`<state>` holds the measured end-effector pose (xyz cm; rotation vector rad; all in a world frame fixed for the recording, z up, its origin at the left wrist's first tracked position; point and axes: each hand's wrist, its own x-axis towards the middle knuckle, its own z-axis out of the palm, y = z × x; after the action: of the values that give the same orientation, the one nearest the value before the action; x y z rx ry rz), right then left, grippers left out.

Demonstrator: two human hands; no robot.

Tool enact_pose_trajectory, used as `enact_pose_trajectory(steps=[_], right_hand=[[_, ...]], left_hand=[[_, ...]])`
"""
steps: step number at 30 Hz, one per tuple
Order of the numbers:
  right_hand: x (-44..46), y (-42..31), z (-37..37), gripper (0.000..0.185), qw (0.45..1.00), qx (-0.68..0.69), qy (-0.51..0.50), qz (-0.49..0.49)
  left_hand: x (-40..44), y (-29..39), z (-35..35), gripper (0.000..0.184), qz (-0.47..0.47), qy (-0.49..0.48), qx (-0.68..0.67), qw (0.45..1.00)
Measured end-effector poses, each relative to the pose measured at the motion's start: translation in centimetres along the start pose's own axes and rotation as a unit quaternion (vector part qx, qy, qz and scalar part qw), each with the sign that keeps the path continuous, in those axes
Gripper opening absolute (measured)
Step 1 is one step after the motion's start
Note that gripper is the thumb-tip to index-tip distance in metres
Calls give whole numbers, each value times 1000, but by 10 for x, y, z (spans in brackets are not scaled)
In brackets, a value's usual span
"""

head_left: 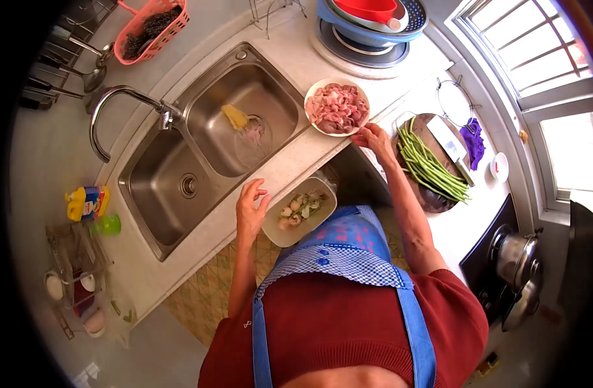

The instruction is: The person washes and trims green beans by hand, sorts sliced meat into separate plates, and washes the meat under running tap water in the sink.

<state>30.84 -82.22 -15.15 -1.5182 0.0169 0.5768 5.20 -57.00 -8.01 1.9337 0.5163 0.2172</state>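
A white bowl [311,121] full of cut raw meat [337,108] stands on the counter right of the sink. At its lower right rim is my right hand [374,141], fingers and thumb closed on the edge. My left hand [250,205] hovers by the counter's front edge, holding nothing, its thumb apart from loosely bent fingers. Below it, under the counter edge, a pale bin [280,236] contains onion-like scraps [301,210]. Green long beans [426,161] lie on a round dark board [432,202] beside a cleaver [446,139], right of my right hand.
The double sink [199,155] has a yellow cloth [234,117] in its right basin and a tall faucet [125,90]. Stacked basins [367,42] stand at the back. A purple cloth [472,140] and small white bowl [499,167] lie right. A pot [515,258] sits on the stove.
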Motion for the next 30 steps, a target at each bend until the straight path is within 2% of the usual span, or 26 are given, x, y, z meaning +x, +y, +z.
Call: enact_pose_trajectory(steps=[3,8,10,12,15,21,25,30], right_hand=[[7,-7,6,24,999,-10,40,20],[12,-11,8,20,998,-44,30,38],[13,-16,8,19,998,-48,22,39],[16,-22,7,20,991,-7,45,128],[17,-27,8,21,988,12,19,153],[23,-23,7,21,990,18,-22,137],[19,-18,5,16,991,9,-13,133],[20,-7,6,14,997,15,-17,76]], left_hand=[[9,-12,-29,33,-5,-8,-34,999],[28,-28,-43,33,17,-36,-71,997],[35,-29,-44,33,-4,-43,-96,994],[41,-30,-44,33,-12,-38,-116,992],[40,-23,-43,33,-31,-29,-153,987],[28,-20,-43,32,-49,5,-178,983],[13,-23,-50,32,-81,38,-189,978],[6,-31,-47,32,-79,55,-194,976]])
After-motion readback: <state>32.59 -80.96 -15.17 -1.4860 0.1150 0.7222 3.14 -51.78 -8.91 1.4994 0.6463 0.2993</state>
